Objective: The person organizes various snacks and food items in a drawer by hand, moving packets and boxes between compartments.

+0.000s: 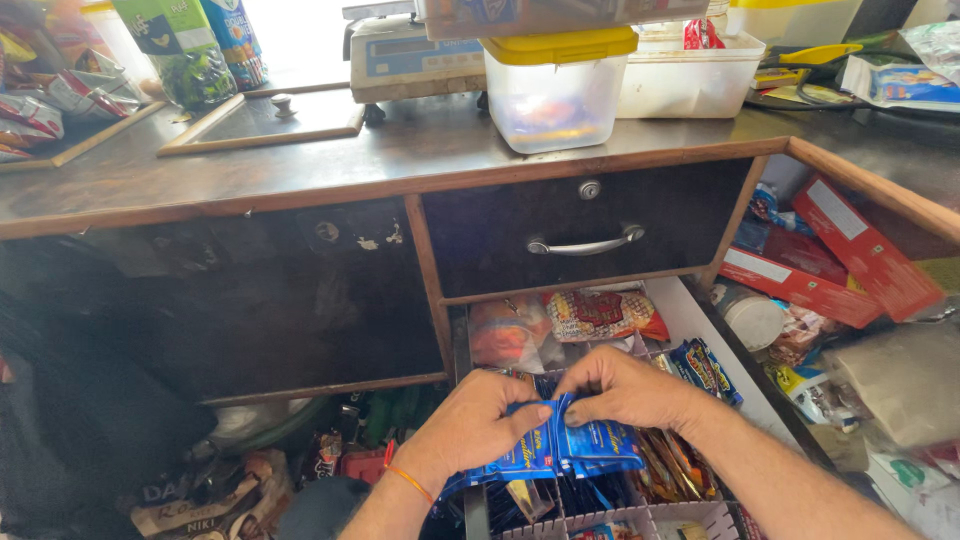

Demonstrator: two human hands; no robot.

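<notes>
**Both hands on blue sachets over the open drawer**

At the lower centre of the frame I saw my left hand (475, 425) and right hand (625, 388) side by side, fingers curled and pinched shut on a strip of shiny blue sachets (565, 448). The strip hung just over the open drawer (690, 320), which was packed with small packets: a red and cream patterned pouch (600, 314) and an orange-tinted clear bag (505, 335) at its far end, and blue and yellow packets (705, 368) right of my knuckles.

Above it sat a closed dark drawer with a metal handle (585, 245). On the bench (400, 150), a clear tub with a yellow lid (555, 85) stood at upper centre, a white tray (690, 75) to its right, and a weighing scale (405, 55) to its left. Green and blue bags (195, 45) stood at the upper left. Red flat boxes (835, 255) leaned in the shelf at the right.

The lower part of the sachet strip was cut off by the frame edge, my fingertips hid its top seam, and the floor clutter at lower left was too dark to sort.
</notes>
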